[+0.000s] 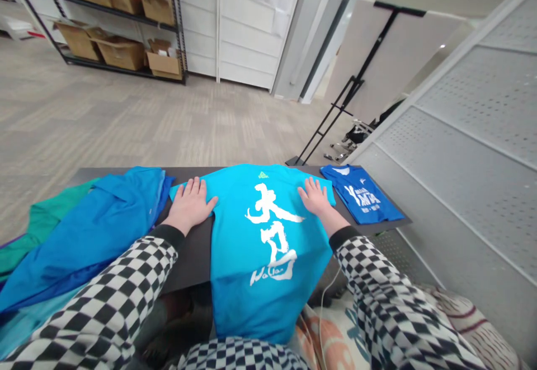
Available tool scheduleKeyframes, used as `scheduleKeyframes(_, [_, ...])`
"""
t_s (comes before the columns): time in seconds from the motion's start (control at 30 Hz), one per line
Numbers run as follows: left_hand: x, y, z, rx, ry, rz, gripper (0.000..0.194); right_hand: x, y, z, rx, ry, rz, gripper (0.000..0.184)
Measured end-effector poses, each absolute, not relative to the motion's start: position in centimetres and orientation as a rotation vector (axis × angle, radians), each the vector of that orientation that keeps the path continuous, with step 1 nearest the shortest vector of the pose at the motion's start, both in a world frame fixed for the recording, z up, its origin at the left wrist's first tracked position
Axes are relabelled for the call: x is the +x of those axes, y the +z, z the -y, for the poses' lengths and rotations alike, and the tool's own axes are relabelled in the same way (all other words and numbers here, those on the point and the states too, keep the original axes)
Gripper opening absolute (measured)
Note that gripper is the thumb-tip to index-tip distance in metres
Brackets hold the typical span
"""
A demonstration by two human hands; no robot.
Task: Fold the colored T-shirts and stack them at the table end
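A bright blue T-shirt with large white lettering lies spread on the dark table, its lower part hanging over the near edge toward my body. My left hand rests flat with fingers apart on the shirt's left sleeve area. On the other side, my right hand lies open near the right sleeve, palm down on the fabric. Neither hand grips the cloth.
Left on the table, a loose pile of blue and green shirts drapes over the edge. A folded royal blue shirt lies at the right end, beside a perforated grey partition. Beyond stand a black stand and a shelf with cardboard boxes.
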State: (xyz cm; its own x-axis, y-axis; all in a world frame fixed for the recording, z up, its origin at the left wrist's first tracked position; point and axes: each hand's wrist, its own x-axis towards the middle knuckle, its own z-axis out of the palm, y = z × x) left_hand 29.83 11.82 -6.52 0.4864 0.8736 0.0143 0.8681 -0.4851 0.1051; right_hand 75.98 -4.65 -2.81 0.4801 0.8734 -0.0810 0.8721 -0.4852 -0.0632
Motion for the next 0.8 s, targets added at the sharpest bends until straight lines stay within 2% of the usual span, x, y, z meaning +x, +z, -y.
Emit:
scheduleKeyframes(0.2, [29.7, -6.6, -11.9, 2.620, 0.055, -1.543, 0.097, 78.7, -6.5, 7.0, -2.776, 0.175, 1.648, 0.090])
scheduleKeyframes(0.33, [29.7, -5.9, -12.3, 2.593, -0.010, -1.536, 0.097, 78.9, -6.2, 6.8, -2.768, 0.220, 1.655, 0.092])
scheduleKeyframes(0.47, [31.6, -3.1, -12.9, 2.490, -0.182, -1.609, 0.093, 77.8, -4.5, 6.5, -2.757, 0.185, 1.699, 0.092])
scheduleKeyframes(0.6, [36.9, -0.7, -10.5, 2.625, 0.170, -1.529, 0.078, 73.7, -3.4, 5.7, -2.578, -0.001, 1.829, 0.089])
scheduleKeyframes(0.7, [40.9, -1.7, -7.0, 2.710, 0.236, -1.209, 0.074, 70.3, -3.8, 5.3, -2.482, 0.052, 1.931, 0.090])
scheduleKeyframes(0.8, [42.9, -4.2, -4.2, 2.683, 0.148, -1.087, 0.088, 68.6, -4.8, 5.5, -2.474, 0.156, 1.969, 0.095])
